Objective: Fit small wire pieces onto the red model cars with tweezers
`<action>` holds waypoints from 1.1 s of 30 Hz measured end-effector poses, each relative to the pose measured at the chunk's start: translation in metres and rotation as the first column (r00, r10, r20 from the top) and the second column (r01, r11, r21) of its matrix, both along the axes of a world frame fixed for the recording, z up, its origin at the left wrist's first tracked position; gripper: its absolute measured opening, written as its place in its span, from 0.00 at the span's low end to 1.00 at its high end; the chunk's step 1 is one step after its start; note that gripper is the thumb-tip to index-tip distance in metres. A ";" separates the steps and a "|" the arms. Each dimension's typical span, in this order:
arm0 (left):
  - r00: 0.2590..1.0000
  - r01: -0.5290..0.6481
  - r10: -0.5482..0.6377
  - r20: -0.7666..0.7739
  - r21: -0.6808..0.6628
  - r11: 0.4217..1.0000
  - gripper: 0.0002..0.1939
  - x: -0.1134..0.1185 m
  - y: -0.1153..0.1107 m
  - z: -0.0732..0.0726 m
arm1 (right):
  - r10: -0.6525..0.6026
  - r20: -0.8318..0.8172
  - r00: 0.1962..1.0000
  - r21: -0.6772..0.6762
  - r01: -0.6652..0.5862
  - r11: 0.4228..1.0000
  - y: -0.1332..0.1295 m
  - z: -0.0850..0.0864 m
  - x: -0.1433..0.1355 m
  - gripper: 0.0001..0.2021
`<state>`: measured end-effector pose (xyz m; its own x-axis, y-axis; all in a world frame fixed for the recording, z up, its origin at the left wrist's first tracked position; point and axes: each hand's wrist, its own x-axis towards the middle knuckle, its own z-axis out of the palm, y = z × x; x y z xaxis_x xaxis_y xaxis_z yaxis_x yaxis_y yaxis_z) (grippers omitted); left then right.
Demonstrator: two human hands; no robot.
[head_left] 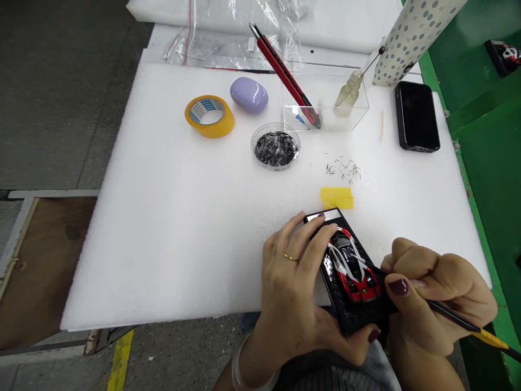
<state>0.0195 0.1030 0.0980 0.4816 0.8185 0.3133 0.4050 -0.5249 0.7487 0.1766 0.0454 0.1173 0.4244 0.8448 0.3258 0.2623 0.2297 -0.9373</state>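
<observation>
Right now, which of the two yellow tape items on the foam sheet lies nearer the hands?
The flat yellow tape strip, stuck just beyond the black base with the model car. The yellow tape roll sits far back beside the purple case.

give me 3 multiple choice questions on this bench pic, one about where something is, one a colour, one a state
1. Where does the phone lie?
A. at the far right of the foam sheet
B. under the tape roll
C. in the left hand

2. What colour is the tape roll?
A. green
B. yellow
C. black

3. What is the right hand doing?
A. lying flat and empty on the sheet
B. gripping a thin tool aimed at the model car
C. lifting the dish

Answers:
1. A, the phone lies flat near the sheet's far right edge.
2. B, the roll left of the purple case is yellow.
3. B, its fingers are closed on the tool, while the left hand steadies the car's black base.
</observation>
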 end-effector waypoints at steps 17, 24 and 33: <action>1.000 -0.017 0.017 0.008 0.002 1.000 0.45 0.001 -0.001 -0.001 | -0.097 0.092 0.991 0.137 0.083 0.987 0.008 -0.006 -0.006 0.18; 1.000 -0.014 0.014 0.004 -0.005 1.000 0.46 0.001 -0.001 0.000 | -0.075 0.068 0.995 0.132 0.066 0.989 0.008 -0.004 -0.007 0.18; 1.000 0.025 -0.025 -0.006 -0.003 1.000 0.48 -0.003 0.000 -0.002 | -0.043 -0.168 0.985 0.168 0.072 0.983 0.007 -0.001 0.002 0.11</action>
